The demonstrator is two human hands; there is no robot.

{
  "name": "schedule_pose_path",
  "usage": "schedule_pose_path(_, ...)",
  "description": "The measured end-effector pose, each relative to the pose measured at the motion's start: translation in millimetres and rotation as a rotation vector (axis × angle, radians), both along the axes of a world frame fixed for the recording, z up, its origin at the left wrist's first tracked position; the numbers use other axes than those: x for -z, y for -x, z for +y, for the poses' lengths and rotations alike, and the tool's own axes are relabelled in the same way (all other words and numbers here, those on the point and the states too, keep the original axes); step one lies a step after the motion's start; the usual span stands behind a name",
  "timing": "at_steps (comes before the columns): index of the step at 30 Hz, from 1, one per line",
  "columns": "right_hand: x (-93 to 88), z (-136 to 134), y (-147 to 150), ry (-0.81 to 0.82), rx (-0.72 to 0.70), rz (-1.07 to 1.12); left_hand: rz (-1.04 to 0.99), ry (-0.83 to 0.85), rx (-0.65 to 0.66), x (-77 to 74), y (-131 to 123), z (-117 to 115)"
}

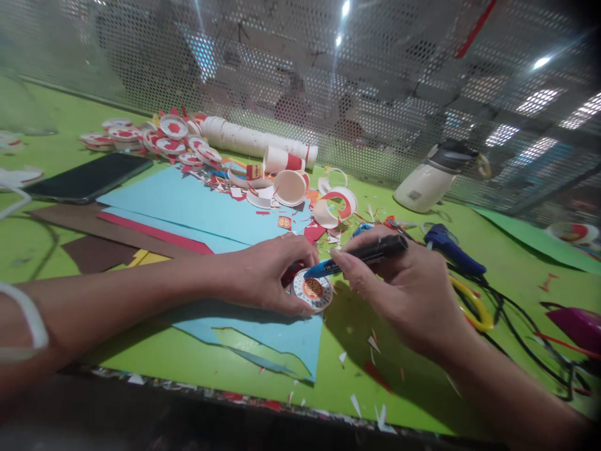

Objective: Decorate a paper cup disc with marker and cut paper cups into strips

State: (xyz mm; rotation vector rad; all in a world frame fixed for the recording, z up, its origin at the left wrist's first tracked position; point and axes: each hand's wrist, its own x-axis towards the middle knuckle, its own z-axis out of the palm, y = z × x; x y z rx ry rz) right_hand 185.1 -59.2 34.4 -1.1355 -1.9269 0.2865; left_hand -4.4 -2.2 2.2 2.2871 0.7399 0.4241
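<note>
My left hand [277,272] grips a small round paper disc [323,302] by its left side, thumb along the near edge. Blue marks dot the disc's white rim, and an orange-red pattern fills its centre. In my right hand [399,288] is a marker pen [350,258] with a blue front end and a black back end. Its tip meets or hovers just over the disc's upper left rim; I cannot tell which. Light blue paper [300,341] lies beneath my left hand.
Several red-and-white discs [171,141] are heaped at the back left near a phone [94,175]. A stack of paper cups [258,138] lies behind cut cup rings [338,203] and scraps. To the right are a white bottle [425,178], a blue glue gun [453,250] and black cables [521,332].
</note>
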Motion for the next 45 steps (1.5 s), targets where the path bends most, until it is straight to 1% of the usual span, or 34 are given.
schedule_pose_path(5,4.4,0,2,-0.040,0.050,0.023,0.001,-0.003,-0.007,0.3,0,0)
schedule_pose_path(8,4.0,-2,2,-0.063,0.039,-0.020,-0.019,0.008,-0.001,1.2,0,0)
schedule_pose_path(12,-1.1,-3,2,-0.045,0.014,-0.102,-0.020,0.016,0.003,0.3,0,-1)
schedule_pose_path(23,-4.2,-2,3,-0.008,0.008,-0.086,-0.007,-0.008,-0.010,-1.6,0,-2)
schedule_pose_path(30,4.7,-1,3,-0.039,0.040,-0.003,0.013,0.000,-0.021,-2.2,0,-2)
schedule_pose_path(35,8.7,-2,3,-0.070,0.023,0.003,0.017,-0.007,-0.028,-2.7,-2,-3)
schedule_pose_path(39,4.7,-5,1,-0.119,0.083,0.023,0.025,-0.002,-0.023,-2.6,-1,-2)
schedule_pose_path(42,-1.3,-7,-3,-0.172,0.174,0.137,0.036,-0.029,-0.019,-2.5,0,-2)
schedule_pose_path(45,-5.2,-6,-7,-0.172,0.249,0.244,0.024,-0.047,-0.010,-1.9,1,-2)
